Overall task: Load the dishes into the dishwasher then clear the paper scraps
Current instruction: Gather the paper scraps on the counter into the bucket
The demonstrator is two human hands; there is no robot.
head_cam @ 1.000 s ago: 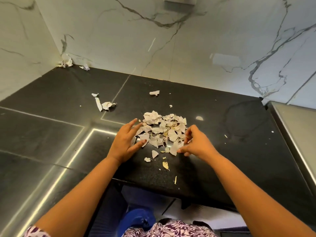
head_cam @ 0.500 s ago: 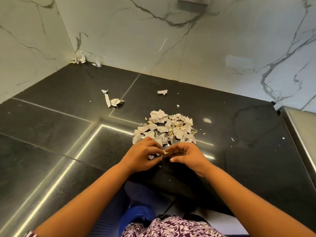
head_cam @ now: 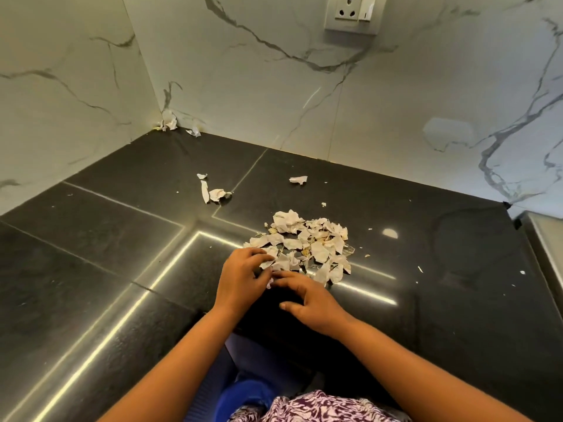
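Paper scraps (head_cam: 307, 245) are sitting in a loose pile approx mid-way across the black counter (head_cam: 106, 239), just beyond both hands. L hand (head_cam: 243, 281) is resting at the pile's near-left edge w/ fingers curled down over the nearest bits. Whether it's actually gripping any, can't tell, as the palm side is hidden. R hand (head_cam: 315, 303) is lying low over the counter, fingers fairly straight and a bit spread, pointing left, thumb sticking out toward the person. It's holding nothing that shows. Its fingertips are meeting the L hand's, and one small white bit (head_cam: 269, 283) is poking out btw them.

Strays are lying well apart from the pile:
- a strip + crumpled piece (head_cam: 214, 193) to the back-left
- a lone piece (head_cam: 298, 179) behind the pile
- corner bits (head_cam: 169, 121) sitting in the far corner against the marble wall (head_cam: 243, 86)

Tiny crumbs are dotting the counter to the right. A wall socket (head_cam: 353, 13) is showing at top. Patterned top (head_cam: 320, 406) and blue fabric (head_cam: 243, 394) are showing at bottom, below the counter edge.
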